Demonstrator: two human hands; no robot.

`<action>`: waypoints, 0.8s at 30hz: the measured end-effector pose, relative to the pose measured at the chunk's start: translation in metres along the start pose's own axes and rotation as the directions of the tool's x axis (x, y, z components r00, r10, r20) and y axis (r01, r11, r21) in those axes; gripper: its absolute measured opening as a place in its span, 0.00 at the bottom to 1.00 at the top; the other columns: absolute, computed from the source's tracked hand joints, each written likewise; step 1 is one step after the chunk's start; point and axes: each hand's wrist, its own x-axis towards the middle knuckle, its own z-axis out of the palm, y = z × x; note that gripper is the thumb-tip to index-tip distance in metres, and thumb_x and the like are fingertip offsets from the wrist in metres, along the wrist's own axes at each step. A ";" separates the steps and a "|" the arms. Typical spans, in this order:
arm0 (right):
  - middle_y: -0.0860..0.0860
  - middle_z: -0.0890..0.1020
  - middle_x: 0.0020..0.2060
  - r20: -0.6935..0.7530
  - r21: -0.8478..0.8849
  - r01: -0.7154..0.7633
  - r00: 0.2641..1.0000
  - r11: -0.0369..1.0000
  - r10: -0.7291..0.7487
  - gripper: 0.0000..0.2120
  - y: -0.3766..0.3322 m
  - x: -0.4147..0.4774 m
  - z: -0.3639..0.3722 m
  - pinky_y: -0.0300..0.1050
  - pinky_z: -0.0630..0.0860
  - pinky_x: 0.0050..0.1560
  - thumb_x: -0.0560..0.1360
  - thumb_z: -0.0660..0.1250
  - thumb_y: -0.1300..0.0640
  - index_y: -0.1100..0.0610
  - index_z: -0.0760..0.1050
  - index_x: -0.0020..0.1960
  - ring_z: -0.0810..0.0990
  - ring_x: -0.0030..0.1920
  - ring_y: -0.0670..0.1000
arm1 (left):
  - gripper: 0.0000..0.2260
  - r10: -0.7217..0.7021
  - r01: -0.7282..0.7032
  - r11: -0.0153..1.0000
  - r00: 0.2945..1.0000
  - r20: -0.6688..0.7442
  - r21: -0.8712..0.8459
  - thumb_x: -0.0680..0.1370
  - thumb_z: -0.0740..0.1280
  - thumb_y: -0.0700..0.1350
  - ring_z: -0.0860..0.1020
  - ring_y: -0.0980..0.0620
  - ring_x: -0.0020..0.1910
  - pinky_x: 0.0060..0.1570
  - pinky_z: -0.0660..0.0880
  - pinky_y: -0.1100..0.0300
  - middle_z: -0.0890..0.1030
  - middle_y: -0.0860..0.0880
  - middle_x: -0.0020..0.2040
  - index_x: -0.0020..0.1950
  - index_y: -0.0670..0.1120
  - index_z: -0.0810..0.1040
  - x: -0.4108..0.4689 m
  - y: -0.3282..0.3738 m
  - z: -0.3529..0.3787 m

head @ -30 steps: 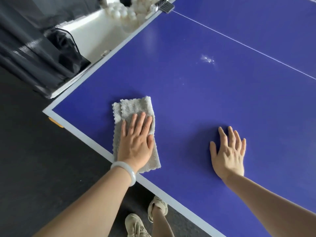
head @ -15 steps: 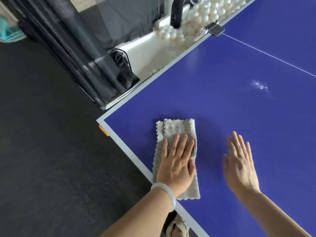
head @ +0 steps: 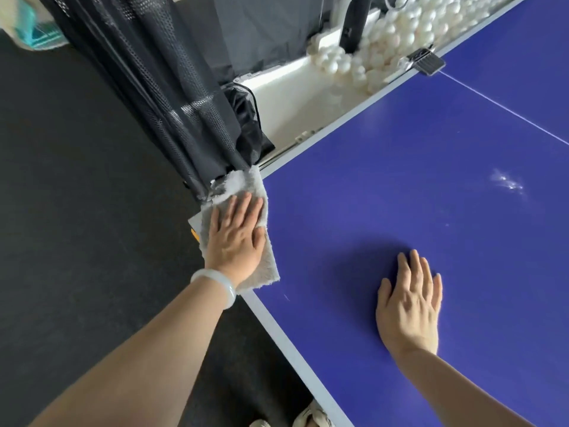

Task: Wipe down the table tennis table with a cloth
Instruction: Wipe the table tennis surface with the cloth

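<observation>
The grey cloth lies over the near left corner of the blue surface, its far end spilling past the edge against a black mesh net. The left hand presses flat on the cloth, its grip not closed: fingers straight and held side by side, thumb alongside. A pale bracelet rings that wrist. To the right of the cloth, apart from it, the right hand rests palm down on the bare surface, its grip likewise flat, with straight fingers close together. Beyond the cloth, a white trough runs along the surface's far edge; its farther part holds a heap of white balls, while the part nearer the cloth shows bare. A black clip sits on that edge past the balls. Far right of the cloth, a whitish smudge marks the surface.
</observation>
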 end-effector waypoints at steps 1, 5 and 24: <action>0.55 0.56 0.80 0.004 -0.004 -0.004 1.000 1.000 0.004 0.27 0.001 0.001 0.000 0.51 0.40 0.79 0.82 0.55 0.54 0.60 0.57 0.79 0.50 0.80 0.53 | 0.26 -0.021 0.021 1.000 1.000 0.005 0.011 0.82 0.42 0.55 0.46 0.49 0.80 0.76 0.47 0.42 0.48 0.53 0.81 0.81 0.55 0.47 0.004 0.000 0.000; 0.55 0.57 0.80 0.007 0.001 -0.002 1.000 1.000 0.002 0.27 -0.002 0.000 -0.001 0.53 0.41 0.79 0.82 0.55 0.53 0.60 0.58 0.79 0.51 0.80 0.54 | 0.25 -0.176 0.175 0.984 0.983 -0.055 -0.029 0.83 0.46 0.54 0.47 0.47 0.80 0.73 0.48 0.33 0.49 0.53 0.81 0.81 0.54 0.49 -0.034 0.045 0.009; 0.53 0.53 0.80 0.031 0.009 -0.004 1.000 1.000 0.004 0.27 -0.002 -0.001 -0.006 0.50 0.37 0.79 0.83 0.51 0.52 0.58 0.55 0.80 0.47 0.81 0.52 | 0.26 -0.407 0.406 0.909 0.913 0.009 -0.098 0.82 0.42 0.54 0.42 0.43 0.79 0.72 0.45 0.31 0.44 0.49 0.81 0.81 0.52 0.46 -0.037 0.061 0.008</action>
